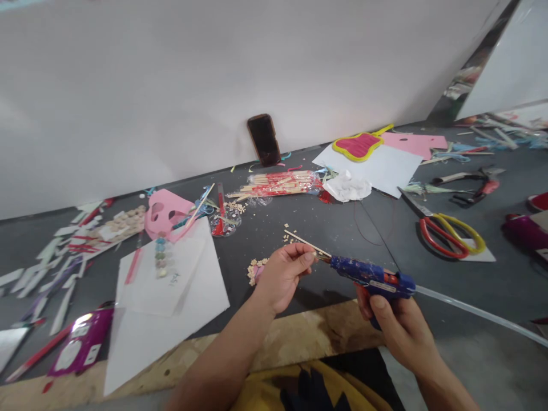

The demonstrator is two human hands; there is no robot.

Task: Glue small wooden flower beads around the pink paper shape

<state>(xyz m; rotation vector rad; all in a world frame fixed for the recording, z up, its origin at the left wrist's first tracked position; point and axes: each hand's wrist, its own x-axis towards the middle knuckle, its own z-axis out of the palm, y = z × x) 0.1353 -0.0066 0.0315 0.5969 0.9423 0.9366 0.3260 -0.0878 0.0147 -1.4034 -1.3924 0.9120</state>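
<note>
the right hand (pixel 396 322) grips the glue gun (pixel 363 275); the left hand (pixel 282 277) pinches a small piece (pixel 315 256), seemingly steadying it near the nozzle (pixel 325 258).

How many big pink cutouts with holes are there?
2: the left pink cutout near a white sheet, and the right pink cutout beside the yellow-edged shape. Others may be hidden.

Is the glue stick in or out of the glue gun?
In: the translucent glue stick runs into the rear of the blue glue gun held in the right hand.
</note>
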